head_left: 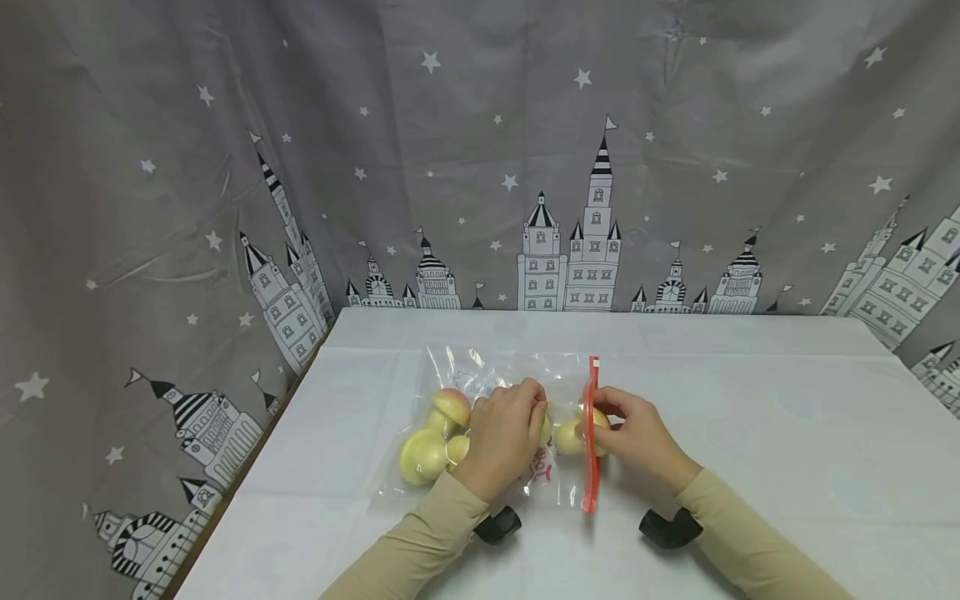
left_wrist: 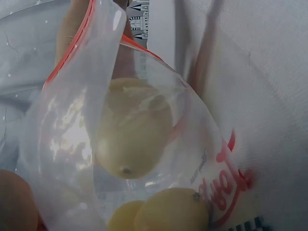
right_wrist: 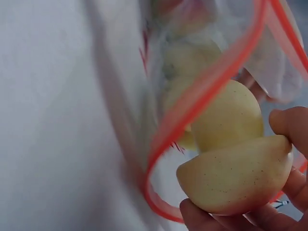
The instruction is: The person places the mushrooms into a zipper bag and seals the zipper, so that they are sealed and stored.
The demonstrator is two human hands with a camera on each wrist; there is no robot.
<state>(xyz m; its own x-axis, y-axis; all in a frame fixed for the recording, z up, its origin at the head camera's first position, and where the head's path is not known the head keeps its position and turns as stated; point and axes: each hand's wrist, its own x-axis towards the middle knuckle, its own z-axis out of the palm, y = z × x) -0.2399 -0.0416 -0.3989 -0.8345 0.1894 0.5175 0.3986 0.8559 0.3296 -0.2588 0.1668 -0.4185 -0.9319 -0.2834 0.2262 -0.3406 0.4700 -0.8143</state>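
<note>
A clear zip bag (head_left: 558,487) with a red zip edge lies on the white table, its mouth facing right and gaping. Several yellow mushrooms (head_left: 423,457) with reddish caps show through its film, most at the left end. My left hand (head_left: 504,437) is over the middle of the bag, fingers curled and pinching its upper film. At the mouth, my right hand (head_left: 637,429) grips the cap of another mushroom (right_wrist: 236,178) between thumb and fingers. The stem of this mushroom points into the bag, past the red edge. Its round stem end also shows through the film in the left wrist view.
The white table (head_left: 787,425) extends around the bag on all sides. Behind it and at the left hangs a grey curtain (head_left: 465,125) printed with castles and stars. Black wrist devices (head_left: 671,529) are under both forearms.
</note>
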